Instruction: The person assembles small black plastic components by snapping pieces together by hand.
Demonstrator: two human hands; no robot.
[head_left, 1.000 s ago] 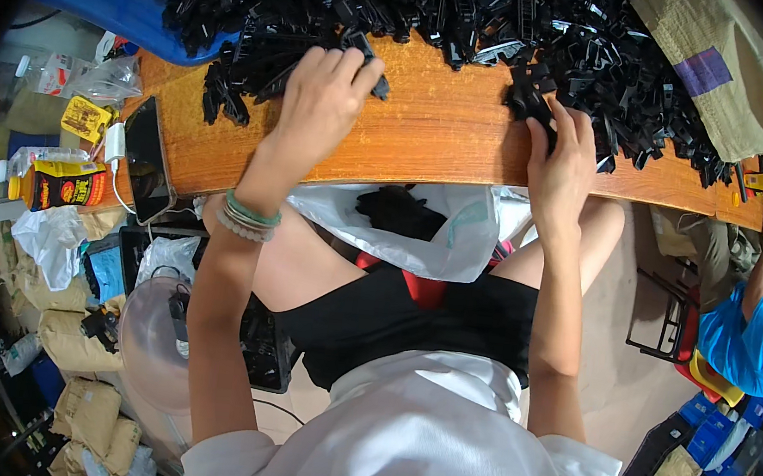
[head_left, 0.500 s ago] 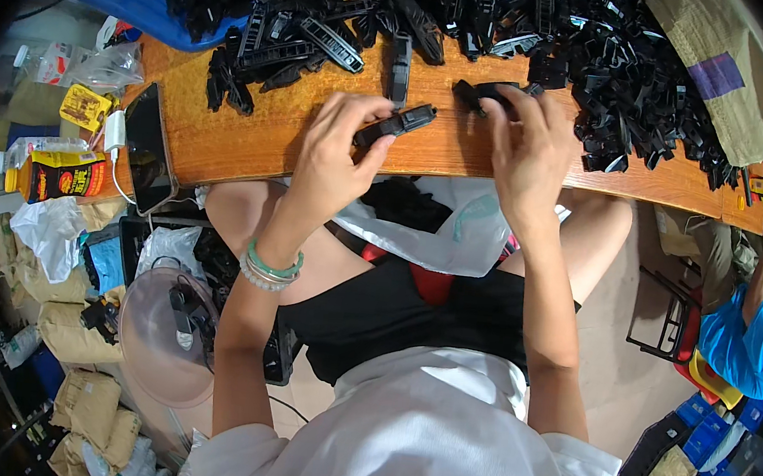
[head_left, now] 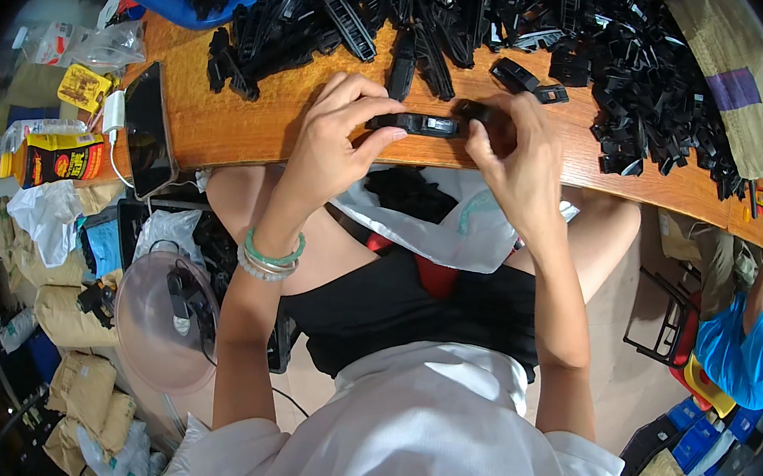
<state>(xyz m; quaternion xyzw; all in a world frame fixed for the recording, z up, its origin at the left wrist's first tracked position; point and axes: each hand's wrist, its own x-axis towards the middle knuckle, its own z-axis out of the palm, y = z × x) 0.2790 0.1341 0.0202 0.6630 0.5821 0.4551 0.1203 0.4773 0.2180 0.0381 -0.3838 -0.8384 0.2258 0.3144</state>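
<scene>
My left hand (head_left: 331, 140) pinches one end of a long, narrow black plastic part (head_left: 426, 125) between thumb and fingers. The part lies level above the near edge of the wooden table (head_left: 262, 137). A small black plastic piece (head_left: 474, 110) sits in the fingers of my right hand (head_left: 525, 155), close to the part's right end; whether they touch I cannot tell. Just beyond my hands, another long black part (head_left: 402, 65) lies on the wood, and two loose black pieces (head_left: 515, 74) rest past my right fingers.
Heaped black parts (head_left: 348, 25) cover the far side, and smaller black pieces (head_left: 638, 98) pile up at the right beside a beige sack (head_left: 740, 99). A phone (head_left: 149, 130) with a white charger lies at the left. White plastic (head_left: 438, 235) spans my lap. Another person in blue (head_left: 743, 341) is at the far right.
The long black part has turned from slanted to level. My right hand has picked up a small black piece and brought it left, close to the part's end.
</scene>
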